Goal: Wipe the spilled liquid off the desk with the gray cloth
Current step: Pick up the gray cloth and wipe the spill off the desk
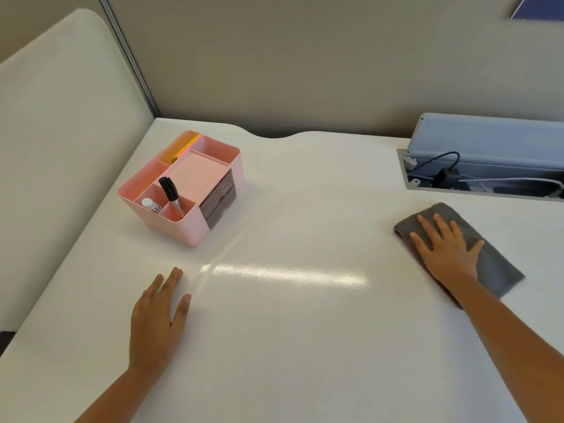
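Note:
A folded gray cloth (494, 264) lies flat on the white desk (305, 346) at the right. My right hand (445, 248) presses down on it, palm flat and fingers spread. My left hand (158, 319) rests flat on the bare desk at the lower left, fingers together, holding nothing. A bright glossy streak (287, 273) runs across the desk between my hands; I cannot tell whether it is liquid or a light reflection.
A pink desk organizer (213, 206) with a black marker (171, 192) and a small bottle stands at the back left. An open cable tray (485, 175) with a grey lid and cords sits at the back right. Partition walls close off the back and left.

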`<state>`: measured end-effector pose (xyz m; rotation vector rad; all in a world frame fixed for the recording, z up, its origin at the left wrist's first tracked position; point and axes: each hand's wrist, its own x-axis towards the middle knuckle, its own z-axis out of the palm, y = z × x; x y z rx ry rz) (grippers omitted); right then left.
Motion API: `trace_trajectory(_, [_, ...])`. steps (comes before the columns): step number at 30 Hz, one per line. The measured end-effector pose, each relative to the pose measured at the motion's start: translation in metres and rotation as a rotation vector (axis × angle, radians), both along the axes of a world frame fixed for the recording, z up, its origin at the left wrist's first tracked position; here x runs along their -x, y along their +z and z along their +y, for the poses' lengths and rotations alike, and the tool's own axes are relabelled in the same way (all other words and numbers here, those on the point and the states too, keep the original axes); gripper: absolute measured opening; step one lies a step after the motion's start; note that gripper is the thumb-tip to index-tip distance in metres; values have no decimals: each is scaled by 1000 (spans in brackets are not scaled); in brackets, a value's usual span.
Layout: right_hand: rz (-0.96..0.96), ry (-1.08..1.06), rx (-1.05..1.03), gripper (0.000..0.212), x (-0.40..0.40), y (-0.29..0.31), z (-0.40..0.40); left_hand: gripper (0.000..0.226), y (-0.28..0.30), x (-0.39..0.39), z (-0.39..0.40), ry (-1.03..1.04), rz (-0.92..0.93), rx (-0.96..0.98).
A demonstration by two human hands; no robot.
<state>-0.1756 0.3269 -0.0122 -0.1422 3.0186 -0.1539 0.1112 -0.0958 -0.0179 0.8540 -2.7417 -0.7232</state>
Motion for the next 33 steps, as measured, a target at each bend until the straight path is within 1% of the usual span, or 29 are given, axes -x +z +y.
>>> trace_trajectory(2, [0,-141,1,67,-9,3,48,58,0,1,0,-4,2,13])
trace_trajectory(4, [-24,-251,12,68,-19,6,73,57,-1,1,1,-4,6,20])
trace_trajectory(7, [-37,-329,31,62,-30,7,58,58,-2,1,0,0,15,12])
trace_trajectory(9, [-33,-303,34,61,-37,6,29,58,-3,1,0,-3,15,10])
trace_trajectory(12, [-21,-176,37,60,-56,0,-29,56,-3,1,0,-4,12,15])
trace_trajectory(15, [-10,0,-1,61,-85,-3,-104,56,-1,1,2,-1,-3,19])
trace_trajectory(20, [-65,392,20,64,-167,-5,-220,55,2,2,3,4,-3,30])
trace_trajectory(23, [-118,648,85,67,-224,-6,-251,50,3,3,3,1,4,35])
trace_trajectory(26, [-113,759,162,64,-241,-11,-238,53,4,2,3,2,-23,29])
trace_trajectory(28, [-19,756,143,61,-228,-13,-216,50,4,1,3,-10,-30,42])
trace_trajectory(29, [33,705,129,59,-216,-11,-201,52,3,2,3,-19,-32,44])
trace_trajectory(33, [-3,411,95,62,-151,-8,-113,62,3,2,2,-36,-52,65])
